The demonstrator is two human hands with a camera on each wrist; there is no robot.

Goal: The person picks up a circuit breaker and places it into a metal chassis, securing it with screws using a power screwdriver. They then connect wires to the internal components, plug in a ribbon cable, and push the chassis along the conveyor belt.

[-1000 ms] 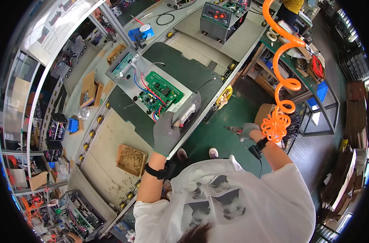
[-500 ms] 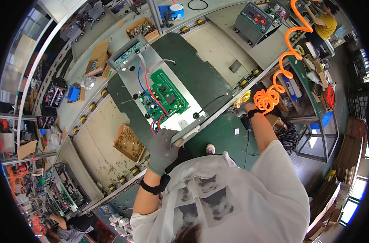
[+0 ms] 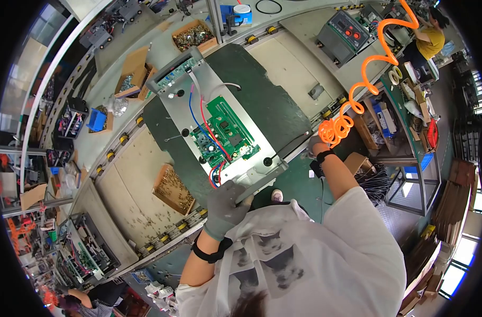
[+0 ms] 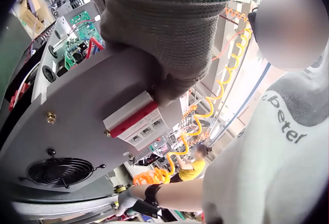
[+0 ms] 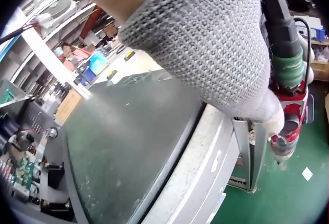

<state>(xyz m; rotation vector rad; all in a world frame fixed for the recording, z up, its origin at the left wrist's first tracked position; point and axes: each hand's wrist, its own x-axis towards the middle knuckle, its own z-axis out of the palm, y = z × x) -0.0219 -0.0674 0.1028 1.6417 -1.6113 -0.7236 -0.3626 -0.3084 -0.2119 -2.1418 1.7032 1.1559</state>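
Note:
In the head view a metal chassis (image 3: 172, 113) lies tilted across a dark green mat (image 3: 275, 100). It carries a green circuit board (image 3: 231, 127) with red and blue wires. My gloved left hand (image 3: 226, 210) grips the near end panel at its left corner. In the left wrist view that dark panel (image 4: 77, 93) bears a fan grille (image 4: 60, 172) and a white breaker (image 4: 136, 123) with a red bar, close to my thumb. My gloved right hand (image 5: 205, 54) holds a red air screwdriver (image 5: 292, 108), bit downward, beside the bench edge; the head view mostly hides the tool.
An orange coiled hose (image 3: 365, 87) hangs close by my right hand. A carton of small screws (image 3: 172, 190) sits left of the mat. Beyond stand a grey control box (image 3: 342, 33) and another parts carton (image 3: 193, 36). A person in yellow (image 3: 430, 42) works at the far right.
My right hand has come up from over the floor to the bench edge, bringing the air screwdriver and hose. My left hand keeps its grip on the panel while the head view has shifted.

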